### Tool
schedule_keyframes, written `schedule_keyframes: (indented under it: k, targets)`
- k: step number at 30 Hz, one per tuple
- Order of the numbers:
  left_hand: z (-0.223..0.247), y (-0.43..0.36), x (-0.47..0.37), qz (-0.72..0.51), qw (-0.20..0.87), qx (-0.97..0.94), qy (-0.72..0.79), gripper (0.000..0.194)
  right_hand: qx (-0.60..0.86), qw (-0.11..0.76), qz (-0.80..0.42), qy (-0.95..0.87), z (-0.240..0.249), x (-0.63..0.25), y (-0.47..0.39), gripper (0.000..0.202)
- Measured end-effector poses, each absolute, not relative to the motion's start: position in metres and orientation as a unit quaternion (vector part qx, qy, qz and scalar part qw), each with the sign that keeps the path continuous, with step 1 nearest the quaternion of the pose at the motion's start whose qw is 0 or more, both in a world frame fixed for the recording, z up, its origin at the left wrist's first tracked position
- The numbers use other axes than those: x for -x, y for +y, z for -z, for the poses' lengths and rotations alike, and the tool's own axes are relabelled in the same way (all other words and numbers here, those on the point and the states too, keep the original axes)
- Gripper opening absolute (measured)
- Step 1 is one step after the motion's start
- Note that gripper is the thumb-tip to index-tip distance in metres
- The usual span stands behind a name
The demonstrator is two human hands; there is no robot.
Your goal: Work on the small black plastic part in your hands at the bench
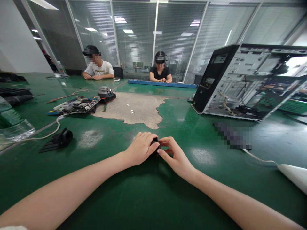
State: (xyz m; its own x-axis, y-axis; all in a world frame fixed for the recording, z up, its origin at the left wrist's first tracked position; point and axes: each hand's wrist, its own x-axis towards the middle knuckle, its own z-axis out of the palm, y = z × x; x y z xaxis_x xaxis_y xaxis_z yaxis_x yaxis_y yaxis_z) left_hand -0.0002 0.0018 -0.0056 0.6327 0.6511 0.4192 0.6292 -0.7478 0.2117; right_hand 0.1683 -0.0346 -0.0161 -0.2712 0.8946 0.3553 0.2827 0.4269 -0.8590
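A small dark black object (156, 141) is between my two hands, low over the green tabletop. My left hand (141, 147) is closed over it from the left, its thumb along the near side. With thumb and fingers curved, my right hand (174, 156) grips the right side of the same object. Most of it is hidden by my fingers, so its exact kind does not show. A black coiled strap-like item (62, 138) lies on the table to the left of my hands.
A motherboard (79, 104) and a CPU cooler (105, 92) lie at the left near a worn tabletop patch (134, 107). An opened computer tower (220, 83) stands at right. A plastic bottle (14, 123) is at far left. Two people sit across, by a blue bar (163, 83).
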Motion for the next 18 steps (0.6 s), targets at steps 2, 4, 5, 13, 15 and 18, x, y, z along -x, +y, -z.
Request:
schedule_keyframes:
  k: [2,4,5,13,15,18]
  targets:
    - [0.0058,0.002,0.0006,-0.241,0.023,-0.903,0.355,0.038,0.415,0.43,-0.367,-0.712,0.0157,-0.1678,-0.0348,0.022]
    - [0.0058,0.0022,0.0008,-0.24,0.025,-0.903,0.354,0.038,0.414,0.42,-0.379,-0.714,0.0156,-0.1676,-0.0349,0.021]
    - [0.0058,0.0022,0.0009,-0.24,0.026,-0.904,0.353,0.038,0.409,0.419,-0.378,-0.717,0.0157,-0.1676,-0.0349,0.02]
    - [0.0054,0.0024,0.0002,-0.244,0.026,-0.903,0.352,0.038,0.39,0.452,-0.304,-0.742,0.0154,-0.1685,-0.0344,0.015]
    - [0.0058,0.0025,0.0002,-0.244,0.026,-0.903,0.352,0.038,0.398,0.45,-0.313,-0.735,0.0152,-0.1685,-0.0343,0.016]
    - [0.0061,0.0026,0.0004,-0.242,0.025,-0.904,0.353,0.039,0.411,0.44,-0.342,-0.721,0.0157,-0.1682,-0.0342,0.024]
